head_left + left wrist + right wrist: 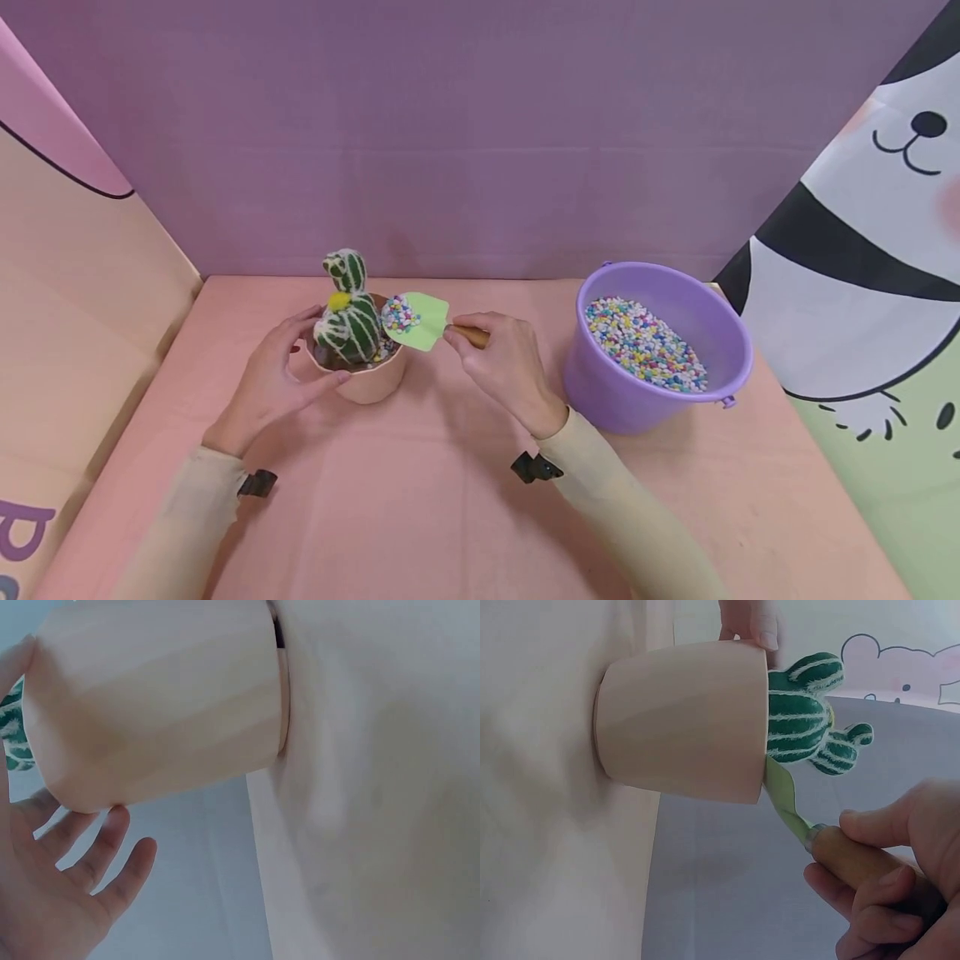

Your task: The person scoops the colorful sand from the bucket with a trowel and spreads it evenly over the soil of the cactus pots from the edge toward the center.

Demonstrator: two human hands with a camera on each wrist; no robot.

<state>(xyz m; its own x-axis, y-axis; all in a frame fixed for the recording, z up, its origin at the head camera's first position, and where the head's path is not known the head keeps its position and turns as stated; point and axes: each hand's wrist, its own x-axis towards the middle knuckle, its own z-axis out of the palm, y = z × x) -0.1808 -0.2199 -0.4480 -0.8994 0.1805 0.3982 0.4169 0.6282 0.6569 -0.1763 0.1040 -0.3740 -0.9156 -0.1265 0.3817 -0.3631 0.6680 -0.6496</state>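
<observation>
In the head view, the trowel (431, 323) points left from the right hand (504, 360), its blade meeting the pot (371, 385). At left wrist, the left hand (56, 896) holds the pot with spread fingers; at right wrist, fingers clamp the handle (859, 859).

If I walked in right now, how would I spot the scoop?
On the pink table, find the pot left of the bucket. At the pot's rim, the right hand holds the scoop. Only it has a light-green blade and brown handle.
</observation>
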